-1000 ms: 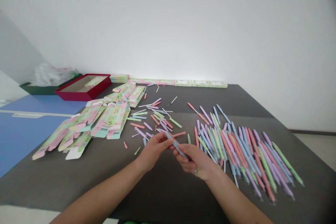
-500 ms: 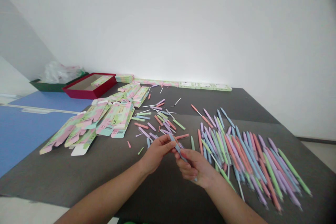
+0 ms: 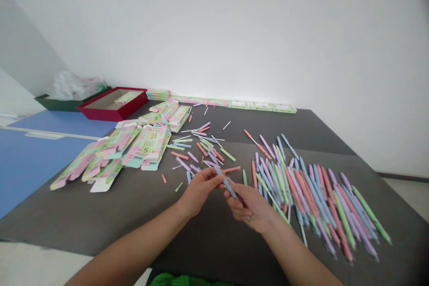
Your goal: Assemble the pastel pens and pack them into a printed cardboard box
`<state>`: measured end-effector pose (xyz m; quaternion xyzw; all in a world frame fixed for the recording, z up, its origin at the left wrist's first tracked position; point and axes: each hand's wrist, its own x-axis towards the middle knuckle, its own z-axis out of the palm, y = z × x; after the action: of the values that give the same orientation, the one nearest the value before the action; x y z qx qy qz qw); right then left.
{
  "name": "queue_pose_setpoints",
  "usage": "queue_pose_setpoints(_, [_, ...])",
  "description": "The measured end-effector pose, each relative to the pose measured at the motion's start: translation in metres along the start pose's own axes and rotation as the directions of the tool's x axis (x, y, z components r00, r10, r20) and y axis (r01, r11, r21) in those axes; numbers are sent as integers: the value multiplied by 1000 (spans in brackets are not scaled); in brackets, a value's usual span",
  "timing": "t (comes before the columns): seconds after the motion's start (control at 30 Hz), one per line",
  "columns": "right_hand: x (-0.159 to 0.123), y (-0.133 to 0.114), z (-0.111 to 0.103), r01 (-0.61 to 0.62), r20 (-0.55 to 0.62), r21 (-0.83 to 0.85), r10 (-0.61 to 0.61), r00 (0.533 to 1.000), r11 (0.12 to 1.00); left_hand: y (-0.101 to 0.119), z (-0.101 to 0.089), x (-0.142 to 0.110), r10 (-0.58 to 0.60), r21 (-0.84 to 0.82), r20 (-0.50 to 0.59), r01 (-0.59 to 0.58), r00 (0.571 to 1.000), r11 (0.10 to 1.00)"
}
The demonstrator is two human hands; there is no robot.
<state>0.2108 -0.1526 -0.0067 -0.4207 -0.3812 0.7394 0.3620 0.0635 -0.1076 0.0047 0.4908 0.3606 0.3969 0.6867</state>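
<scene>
Both my hands meet over the middle of the dark table (image 3: 201, 237). A light blue pen (image 3: 228, 185) slants between them. My left hand (image 3: 200, 190) pinches its upper end between thumb and fingers. My right hand (image 3: 250, 205) is closed around its lower part, which is mostly hidden by the fingers. Just beyond my hands lie loose pen parts (image 3: 229, 154) in pastel colours, among them thin white refills (image 3: 216, 141). To the right of my right hand spreads a large pile of pastel pens (image 3: 315, 192), some with bare white refills showing.
Flattened and folded cartons (image 3: 147, 145) lie on the left. Behind them stand a red tray (image 3: 100, 114) and a green tray (image 3: 56, 103) with a plastic bag (image 3: 72, 86). A row of small boxes (image 3: 261, 105) lines the wall (image 3: 254, 31).
The camera view has shifted slightly. My hands still hold the blue pen, and the right hand has turned a little around it.
</scene>
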Motion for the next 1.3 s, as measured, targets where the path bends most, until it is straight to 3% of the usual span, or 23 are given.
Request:
queue_pose_setpoints(0.07, [1,-1,-1,86,-115,-86,-96,989,993,0,1,1,3,45,-75,1,997,999])
queue_pose_setpoints(0.17, [1,-2,-2,167,-295,-372,-287,911,913,-2,0,2,-16,66,-166,27,986,997])
queue_pose_setpoints(0.23, [-1,-4,-3,151,-249,-352,-247,936,924,-3,-1,1,-27,23,-115,30,993,999])
queue_pose_setpoints(0.33, [-3,-5,-3,85,-93,-167,-101,991,982,-1,-3,0,-7,-14,-20,7,1000,1000])
queue_pose_setpoints(0.5, [0,-1,-4,144,-222,-431,-260,940,891,0,-2,0,0,44,-118,5,993,999])
queue_pose_setpoints(0.63, [0,2,-2,50,-42,-252,-63,997,966,-1,-5,0,-19,6,-18,19,1000,1000])
queue_pose_setpoints(0.7, [0,2,-2,85,-93,-313,-120,988,946,-2,-5,0,-19,26,-48,20,999,999])
queue_pose_setpoints(0.8, [0,1,-2,153,-224,-512,-303,926,846,-3,-5,0,7,88,-130,5,991,996])
queue_pose_setpoints(0.9, [-1,1,-2,81,-105,-331,-122,987,940,-2,-5,0,-11,36,-55,13,998,999])
queue_pose_setpoints(0.97, [-1,1,-3,47,-40,-224,-57,998,973,-1,-5,-1,-21,1,-3,21,1000,1000])
queue_pose_setpoints(1.07, [1,1,-3,141,-195,-370,-225,955,919,-1,-6,-1,12,54,-43,-10,999,998])
queue_pose_setpoints(1.13, [1,2,-2,151,-212,-391,-249,945,908,-2,-5,-1,30,68,-38,-28,999,997])
queue_pose_setpoints(1.23, [0,3,0,43,13,-147,-42,999,988,-1,-6,-1,10,6,47,-10,999,1000])
queue_pose_setpoints(1.3, [-1,3,2,30,34,-85,-27,999,996,-1,-6,-1,4,-9,55,-3,999,1000])
